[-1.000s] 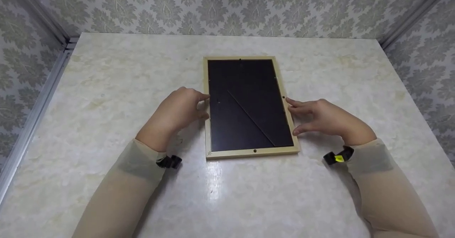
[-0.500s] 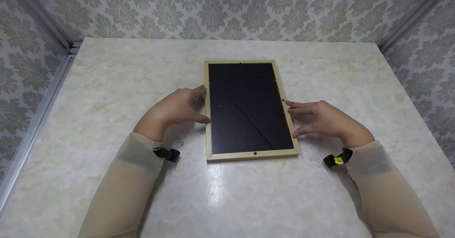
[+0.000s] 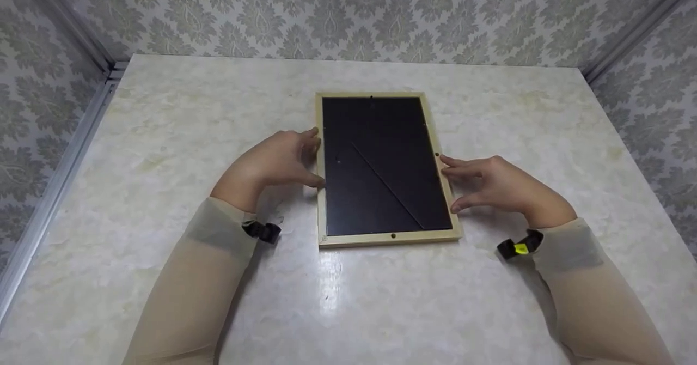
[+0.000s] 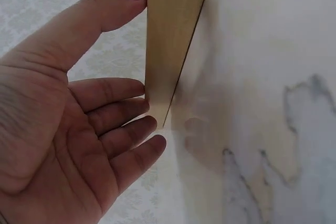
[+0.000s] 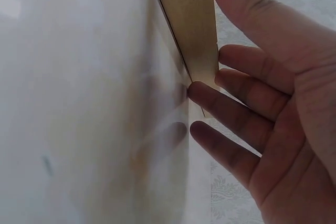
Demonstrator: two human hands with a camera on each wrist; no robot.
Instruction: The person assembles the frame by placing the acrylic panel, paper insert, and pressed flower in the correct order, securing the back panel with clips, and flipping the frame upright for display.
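A picture frame (image 3: pixel 389 163) with a pale wooden border lies back side up on the table, its dark backing crossed by a slanting line. My left hand (image 3: pixel 269 160) touches the frame's left border with thumb and fingertips, the fingers loosely extended. In the left wrist view, the thumb (image 4: pixel 118 11) meets the upper edge of the wooden side (image 4: pixel 176 30). On the opposite border rests my right hand (image 3: pixel 498 188), thumb nearer the front and fingertips farther back. The right wrist view has its relaxed fingers (image 5: pixel 231 111) along the frame's side, and neither hand is wrapped round it.
The pale marbled table (image 3: pixel 392 305) extends around the frame. Patterned wallpaper (image 3: pixel 359 16) stands behind it and at both sides, with a metal rail (image 3: pixel 60 185) along the left. Each wrist carries a black strap (image 3: pixel 264 231).
My left hand has shifted its touch: the thumb now lies nearer the front of the left border, with the fingers farther back. My right hand and the frame look nearly unmoved; the view tilted slightly.
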